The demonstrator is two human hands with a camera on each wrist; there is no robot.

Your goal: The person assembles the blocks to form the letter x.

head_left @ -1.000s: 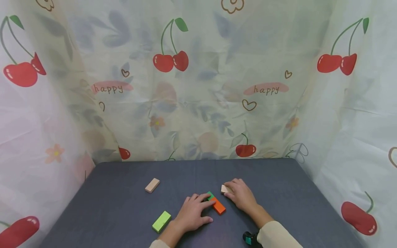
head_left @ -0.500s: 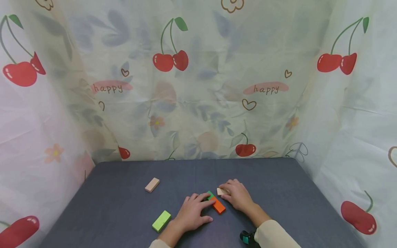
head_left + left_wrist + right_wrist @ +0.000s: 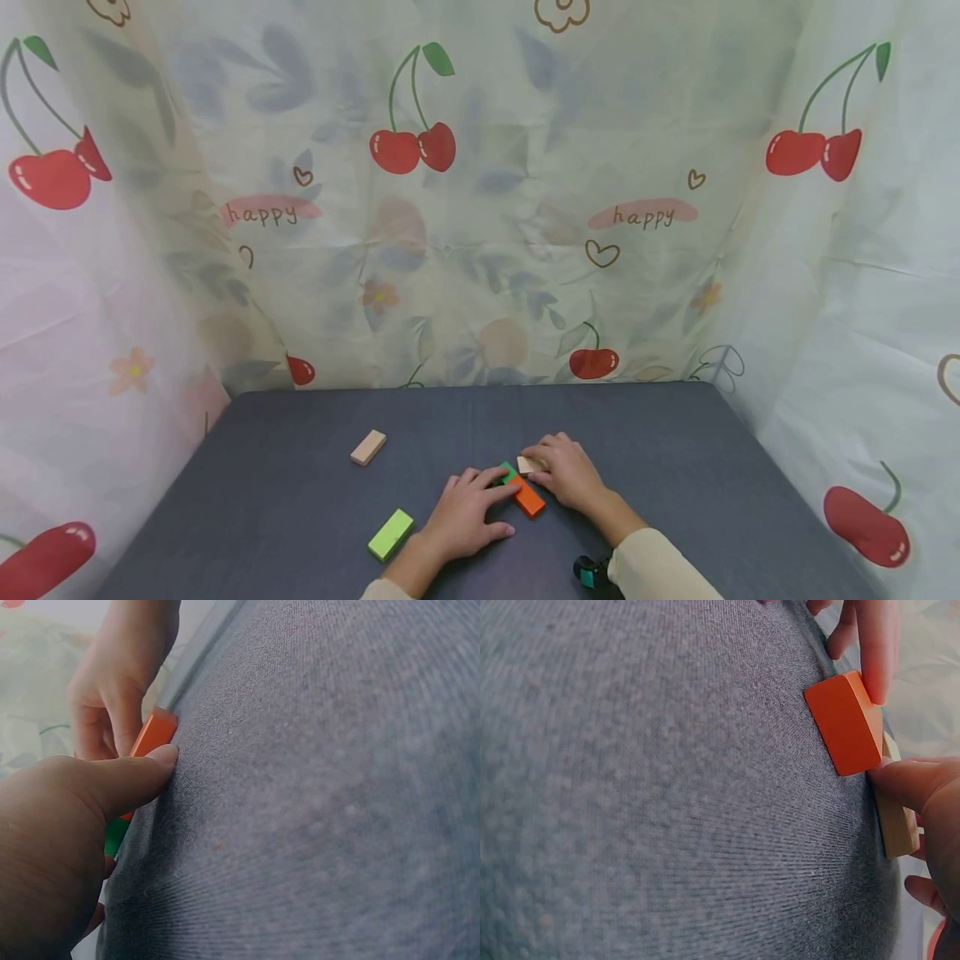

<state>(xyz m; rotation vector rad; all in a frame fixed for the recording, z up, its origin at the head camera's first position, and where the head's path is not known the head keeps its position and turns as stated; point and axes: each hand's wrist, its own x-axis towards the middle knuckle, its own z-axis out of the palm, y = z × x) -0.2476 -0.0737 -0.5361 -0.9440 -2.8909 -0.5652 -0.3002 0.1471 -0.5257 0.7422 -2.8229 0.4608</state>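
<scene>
An orange block (image 3: 531, 502) and a green block (image 3: 507, 472) lie end to end on the dark cloth. My left hand (image 3: 461, 515) spreads over them from the left, its fingertips touching their tops and its thumb extended. With thumb and fingers, my right hand (image 3: 572, 473) pinches a plain wooden block (image 3: 527, 465) just right of the green one. In the right wrist view the orange block (image 3: 845, 724) stands in front of the wooden block (image 3: 896, 825), partly hiding it. Part of the green block (image 3: 115, 835) shows behind my left thumb in the left wrist view.
Another plain wooden block (image 3: 368, 448) lies at the back left of the table. Near my left wrist is a lime-green block (image 3: 391, 535). A black device (image 3: 592, 573) sits by the right sleeve. Patterned curtains (image 3: 480, 208) surround the table (image 3: 292, 500).
My right hand has slid the plain wooden block leftward, close up to the green block. The left hand and the coloured blocks have stayed in place.
</scene>
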